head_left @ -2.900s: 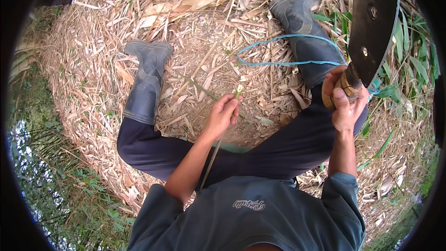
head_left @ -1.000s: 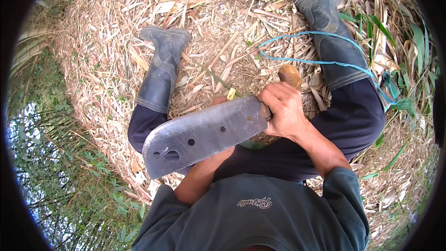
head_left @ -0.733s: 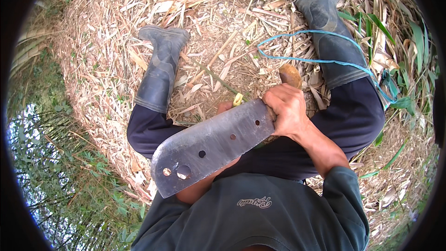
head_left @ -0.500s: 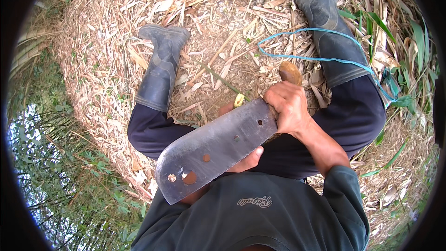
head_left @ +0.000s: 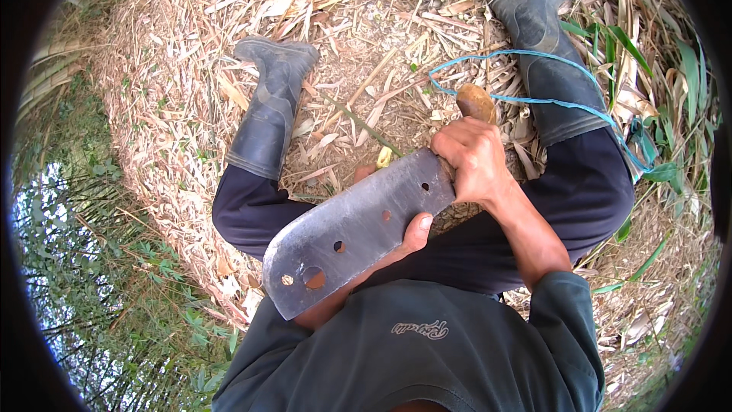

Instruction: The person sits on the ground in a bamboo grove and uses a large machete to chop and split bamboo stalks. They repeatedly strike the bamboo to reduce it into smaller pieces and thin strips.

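A broad dark machete blade, pierced by several round holes, slants across my lap with its wide end at lower left. My right hand is wrapped round its handle, and the wooden butt sticks out beyond the fist. Behind the blade, most of my left hand is hidden. Its thumb shows below the blade and fingertips above it. A thin green strip with a pale yellow piece by its lower end meets the blade's upper edge at those fingertips. What lies in the left palm is hidden.
My legs are spread, with black rubber boots on dry leaf litter. A loop of blue cord crosses the right boot and runs to a teal bundle. Green shrubs stand at the left.
The blade has shifted slightly up and its wide end a little right. My left thumb has moved up and more of it shows. The right hand keeps its grip on the handle.
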### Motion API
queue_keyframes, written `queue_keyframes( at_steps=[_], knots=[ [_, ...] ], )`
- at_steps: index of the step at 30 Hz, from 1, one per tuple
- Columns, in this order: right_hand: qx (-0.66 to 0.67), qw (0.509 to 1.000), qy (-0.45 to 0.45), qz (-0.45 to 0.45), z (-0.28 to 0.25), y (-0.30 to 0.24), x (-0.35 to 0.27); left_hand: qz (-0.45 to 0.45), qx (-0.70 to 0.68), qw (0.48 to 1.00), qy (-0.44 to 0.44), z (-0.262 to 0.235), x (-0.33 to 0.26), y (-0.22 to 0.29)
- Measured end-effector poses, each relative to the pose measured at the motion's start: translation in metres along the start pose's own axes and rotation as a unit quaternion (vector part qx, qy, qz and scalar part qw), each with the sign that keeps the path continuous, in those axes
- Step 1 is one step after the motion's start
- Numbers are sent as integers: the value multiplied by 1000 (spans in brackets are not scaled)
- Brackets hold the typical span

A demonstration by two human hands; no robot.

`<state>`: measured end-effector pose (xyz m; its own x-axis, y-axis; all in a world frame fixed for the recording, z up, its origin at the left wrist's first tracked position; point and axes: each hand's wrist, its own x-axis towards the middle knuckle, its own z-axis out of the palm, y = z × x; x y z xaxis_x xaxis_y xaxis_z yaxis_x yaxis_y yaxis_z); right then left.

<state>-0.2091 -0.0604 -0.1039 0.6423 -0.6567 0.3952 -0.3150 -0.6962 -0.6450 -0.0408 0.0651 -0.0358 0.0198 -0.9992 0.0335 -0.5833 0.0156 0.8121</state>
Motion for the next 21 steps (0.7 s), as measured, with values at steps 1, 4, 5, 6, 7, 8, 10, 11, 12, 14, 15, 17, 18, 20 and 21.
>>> queue_keyframes(
  at_steps=[1,4,5,6,7,8,10,11,12,14,15,17,18,20,21],
  knots=[
    [1,1000,3,5,2,2,0,-23,-14,1000,1,1,-2,-1],
    [-12,1000,1,16,4,5,0,-67,-43,997,15,13,-6,-17],
    [-19,1000,0,18,4,7,1,-82,-72,994,19,13,-5,-16],
    [-19,1000,7,18,4,8,2,-96,-100,990,23,13,-3,-15],
    [-18,1000,10,19,5,9,1,-101,-111,989,16,12,-4,-15],
    [-18,1000,13,20,5,9,0,-106,-121,987,7,11,-4,-14],
    [5,999,-17,36,-1,9,0,-84,-120,989,-18,8,-1,-16],
    [14,998,-32,45,-4,8,1,-70,-127,989,-23,7,2,-18],
    [67,990,-79,96,-3,8,-1,-51,-149,987,-11,6,6,-20],
    [172,950,-171,195,2,7,-6,-33,-205,977,47,13,3,-29],
    [198,945,-164,204,4,5,-8,-70,-225,970,66,16,-3,-38],
    [251,930,-148,225,8,-1,-10,-98,-221,966,85,19,-18,-59],
    [201,947,-138,207,8,0,-12,-88,-198,972,88,22,-26,-71],
    [112,983,-80,124,5,-1,-6,-79,-254,958,109,26,-30,-81],
    [66,993,-49,81,4,-2,-4,-78,-333,931,124,29,-31,-84]
  ],
)
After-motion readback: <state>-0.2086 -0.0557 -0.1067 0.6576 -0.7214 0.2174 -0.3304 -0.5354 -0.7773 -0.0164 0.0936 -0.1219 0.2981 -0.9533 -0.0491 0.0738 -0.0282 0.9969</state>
